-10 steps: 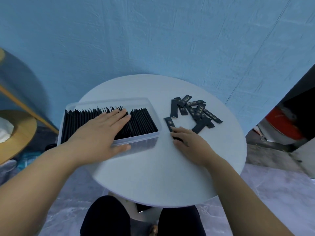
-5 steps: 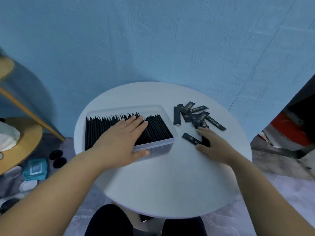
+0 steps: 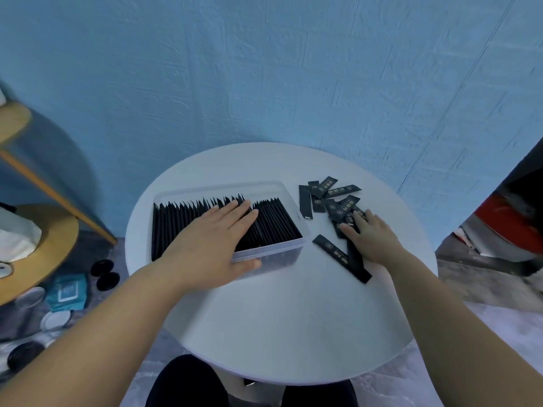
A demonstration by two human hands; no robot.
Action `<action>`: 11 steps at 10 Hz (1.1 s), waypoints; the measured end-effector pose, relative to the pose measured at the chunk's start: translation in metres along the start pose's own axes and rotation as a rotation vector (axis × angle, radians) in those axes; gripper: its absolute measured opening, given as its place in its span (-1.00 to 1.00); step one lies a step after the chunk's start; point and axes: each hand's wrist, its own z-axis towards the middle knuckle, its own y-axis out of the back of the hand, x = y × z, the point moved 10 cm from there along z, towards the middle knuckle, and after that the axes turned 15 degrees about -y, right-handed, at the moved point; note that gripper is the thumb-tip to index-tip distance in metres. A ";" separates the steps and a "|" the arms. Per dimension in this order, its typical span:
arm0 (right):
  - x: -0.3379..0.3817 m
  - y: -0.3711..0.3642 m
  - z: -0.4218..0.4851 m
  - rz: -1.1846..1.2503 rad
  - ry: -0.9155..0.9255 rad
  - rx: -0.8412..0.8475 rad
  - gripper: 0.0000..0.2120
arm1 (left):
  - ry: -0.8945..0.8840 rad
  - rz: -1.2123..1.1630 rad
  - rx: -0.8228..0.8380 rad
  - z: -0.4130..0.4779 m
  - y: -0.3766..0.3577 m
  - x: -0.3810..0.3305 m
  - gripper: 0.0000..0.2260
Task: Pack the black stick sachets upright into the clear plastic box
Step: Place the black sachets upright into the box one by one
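A clear plastic box (image 3: 273, 255) sits on the left half of the round white table (image 3: 293, 324). It is packed with several black stick sachets (image 3: 176, 227) standing upright. My left hand (image 3: 214, 239) lies flat on top of that row, thumb against the box's front wall. To the right lies a loose pile of black sachets (image 3: 332, 198). My right hand (image 3: 370, 236) rests with straight fingers on the near end of this pile. One sachet (image 3: 338, 257) lies apart, close to the front of that hand.
A blue wall stands behind the table. At the left a round wooden side table (image 3: 35, 259) carries a white cloth; small dark lids and a teal packet (image 3: 69, 293) lie on the floor. A red and black object (image 3: 511, 215) sits at the right.
My right hand has slid further right and away, from beside the box onto the loose pile, leaving one sachet behind. My left hand stays on the packed sachets. The camera has tilted.
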 end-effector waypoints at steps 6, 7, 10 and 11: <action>-0.020 0.009 -0.091 0.452 -0.054 0.013 -0.54 | 0.006 -0.035 0.034 -0.002 0.000 -0.002 -0.25; -0.023 0.009 -0.092 0.488 -0.047 0.052 -0.63 | 0.007 -0.038 0.026 -0.001 0.000 -0.002 -0.25; -0.011 0.034 -0.114 0.804 0.074 0.029 -0.78 | 0.004 -0.051 0.009 -0.001 0.002 -0.002 -0.25; -0.005 0.029 -0.118 0.664 0.126 0.112 -0.83 | 0.005 -0.045 0.015 -0.001 0.001 -0.002 -0.25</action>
